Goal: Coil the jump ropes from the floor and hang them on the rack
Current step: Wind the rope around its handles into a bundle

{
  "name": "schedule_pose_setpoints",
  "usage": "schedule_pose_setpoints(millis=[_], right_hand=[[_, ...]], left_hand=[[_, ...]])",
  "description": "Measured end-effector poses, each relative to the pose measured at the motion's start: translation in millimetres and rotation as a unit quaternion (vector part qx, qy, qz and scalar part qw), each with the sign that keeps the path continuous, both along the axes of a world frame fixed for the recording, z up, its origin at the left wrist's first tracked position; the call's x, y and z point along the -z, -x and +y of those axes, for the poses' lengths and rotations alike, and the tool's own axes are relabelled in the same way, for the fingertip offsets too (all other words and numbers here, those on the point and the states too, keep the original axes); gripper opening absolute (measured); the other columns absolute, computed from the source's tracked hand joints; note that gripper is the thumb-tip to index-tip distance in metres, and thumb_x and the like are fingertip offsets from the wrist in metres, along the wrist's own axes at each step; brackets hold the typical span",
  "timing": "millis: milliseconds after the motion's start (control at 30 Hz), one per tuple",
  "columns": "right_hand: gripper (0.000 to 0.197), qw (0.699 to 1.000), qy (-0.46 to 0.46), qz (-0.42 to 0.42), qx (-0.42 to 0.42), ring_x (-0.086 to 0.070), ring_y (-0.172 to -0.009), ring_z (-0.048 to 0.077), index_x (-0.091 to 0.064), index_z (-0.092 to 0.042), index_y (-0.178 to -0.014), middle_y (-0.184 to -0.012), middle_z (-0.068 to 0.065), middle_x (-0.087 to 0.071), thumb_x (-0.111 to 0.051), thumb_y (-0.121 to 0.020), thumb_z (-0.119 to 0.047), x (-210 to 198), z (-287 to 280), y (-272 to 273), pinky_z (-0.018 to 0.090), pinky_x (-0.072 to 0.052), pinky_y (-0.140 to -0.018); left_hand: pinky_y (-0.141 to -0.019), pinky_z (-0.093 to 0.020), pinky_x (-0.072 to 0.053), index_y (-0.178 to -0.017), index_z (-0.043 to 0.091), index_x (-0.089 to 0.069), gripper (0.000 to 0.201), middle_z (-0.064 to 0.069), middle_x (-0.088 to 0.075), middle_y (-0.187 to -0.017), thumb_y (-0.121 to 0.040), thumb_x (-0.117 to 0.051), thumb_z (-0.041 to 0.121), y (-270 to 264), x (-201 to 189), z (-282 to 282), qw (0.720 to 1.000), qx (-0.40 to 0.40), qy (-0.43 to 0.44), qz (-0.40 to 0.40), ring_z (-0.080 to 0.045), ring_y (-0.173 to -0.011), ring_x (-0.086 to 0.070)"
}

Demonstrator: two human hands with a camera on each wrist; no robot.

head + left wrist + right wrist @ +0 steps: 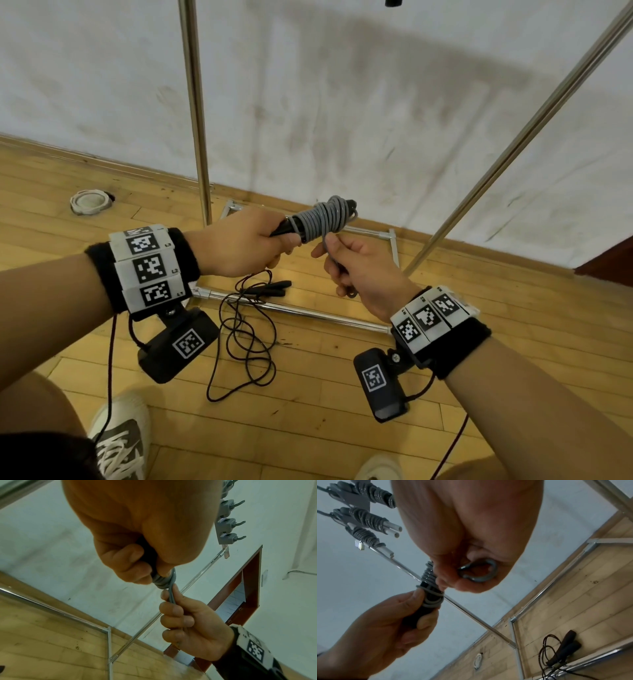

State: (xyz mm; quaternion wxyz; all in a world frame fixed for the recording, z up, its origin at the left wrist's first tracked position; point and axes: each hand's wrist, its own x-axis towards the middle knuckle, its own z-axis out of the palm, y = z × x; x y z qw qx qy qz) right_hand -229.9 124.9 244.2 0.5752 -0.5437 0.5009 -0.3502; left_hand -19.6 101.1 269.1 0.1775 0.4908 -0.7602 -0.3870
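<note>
With three wound ropes (366, 519) already hanging, the left hand (239, 243) grips the nearly wound grey rope (325, 216), the right hand (359, 270) pinches its tail loop, and a black rope (246, 329) lies uncoiled on the floor (308, 428).

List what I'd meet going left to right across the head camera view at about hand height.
Left hand gripping the black handles → grey jump rope coiled round them → right hand holding the rope's loose end → slanted rack pole.

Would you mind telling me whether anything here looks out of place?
Yes: a black jump rope lies loose and tangled on the floor across the rack's base bar, uncoiled.
</note>
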Motion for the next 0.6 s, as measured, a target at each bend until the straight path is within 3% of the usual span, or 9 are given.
schedule_pose_setpoints(millis=[67, 200, 267, 367, 500, 600], right_hand=[[0.029, 1.000, 0.009, -0.019, 0.009, -0.039, -0.049, 0.008, -0.070, -0.019, -0.088, -0.061, -0.003, -0.050, -0.050, -0.101, -0.034, 2.5, 0.4, -2.9, 0.025, -0.040, -0.048], [0.009, 0.997, 0.055, -0.052, 0.013, -0.045, -0.057, 0.012, -0.058, -0.019, -0.104, -0.075, -0.001, -0.055, -0.057, -0.097, -0.025, 6.2, -1.8, -1.2, 0.026, -0.041, -0.055], [0.020, 0.995, 0.078, -0.065, 0.005, -0.044, -0.060, 0.014, -0.056, -0.022, -0.111, -0.083, -0.003, -0.059, -0.063, -0.092, -0.021, 5.7, -2.9, 2.5, 0.029, -0.039, -0.057], [0.036, 0.990, 0.098, -0.104, -0.022, -0.044, -0.060, 0.012, -0.053, -0.012, -0.120, -0.086, -0.008, -0.064, -0.066, -0.086, -0.016, 0.8, -3.3, 5.0, 0.027, -0.038, -0.055], [0.046, 0.988, 0.105, -0.113, -0.019, -0.048, -0.061, 0.008, -0.054, 0.002, -0.123, -0.082, -0.004, -0.064, -0.069, -0.082, -0.013, -4.3, -3.9, 6.6, 0.023, -0.040, -0.055], [0.034, 0.988, 0.126, -0.084, -0.007, -0.044, -0.059, 0.010, -0.064, -0.010, -0.113, -0.073, -0.005, -0.060, -0.071, -0.081, -0.019, -6.4, -4.9, 6.0, 0.026, -0.037, -0.053]], left_hand=[[-0.051, -0.027, -0.044, -0.090, 0.011, -0.060, 0.022, 0.002, -0.058, -0.061, -0.102, -0.048, 0.026, -2.0, -1.5, 1.0, 0.999, 0.004, -0.032, 0.039, -0.013, -0.052, -0.051], [-0.044, -0.022, -0.040, -0.094, 0.003, -0.059, 0.027, 0.000, -0.057, -0.060, -0.102, -0.047, 0.027, -7.9, -4.9, 2.3, 0.991, 0.048, -0.095, 0.086, -0.014, -0.048, -0.047], [-0.042, -0.021, -0.038, -0.096, 0.001, -0.057, 0.037, -0.001, -0.056, -0.060, -0.099, -0.047, 0.037, -10.8, -6.4, 3.6, 0.985, 0.077, -0.121, 0.099, -0.014, -0.045, -0.045], [-0.041, -0.024, -0.038, -0.098, -0.001, -0.056, 0.058, -0.007, -0.057, -0.063, -0.095, -0.043, 0.056, -11.3, -7.2, 3.5, 0.978, 0.106, -0.145, 0.108, -0.018, -0.044, -0.045], [-0.041, -0.024, -0.041, -0.092, 0.001, -0.058, 0.063, -0.012, -0.058, -0.062, -0.097, -0.036, 0.060, -9.9, -4.1, 1.4, 0.971, 0.110, -0.173, 0.122, -0.023, -0.043, -0.049], [-0.049, -0.030, -0.051, -0.094, 0.003, -0.059, 0.058, -0.013, -0.066, -0.069, -0.092, -0.038, 0.058, -6.1, -0.3, 2.9, 0.984, 0.072, -0.128, 0.098, -0.027, -0.054, -0.063]])
